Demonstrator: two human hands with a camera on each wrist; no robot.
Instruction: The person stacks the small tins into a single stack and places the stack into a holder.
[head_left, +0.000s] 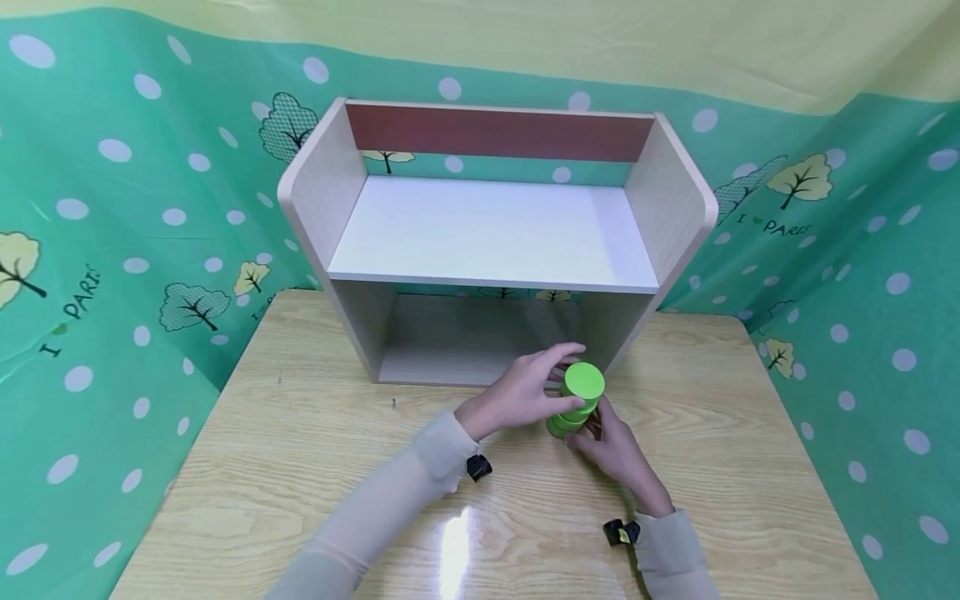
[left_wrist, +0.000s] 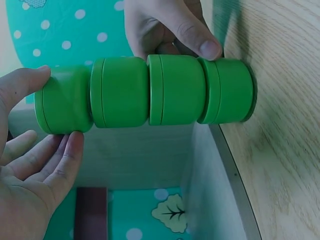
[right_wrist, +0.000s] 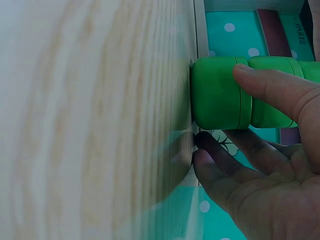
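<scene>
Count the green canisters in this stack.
4, stacked: the bottom canister on the table, the second canister and third canister above it, and the top canister, pinched by the left hand. None seems hidden.

Four green cylinders [left_wrist: 142,92] stand stacked on the wooden tabletop [left_wrist: 290,120], just beside the shelf [left_wrist: 135,157]. The left hand [left_wrist: 32,187] holds the top one between thumb and fingers; the thumb of the right hand [left_wrist: 167,22] touches the lowest.

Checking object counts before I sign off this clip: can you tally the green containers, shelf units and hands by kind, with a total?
Green containers, in one stack: 4
Shelf unit: 1
Left hand and right hand: 2
Total: 7
</scene>
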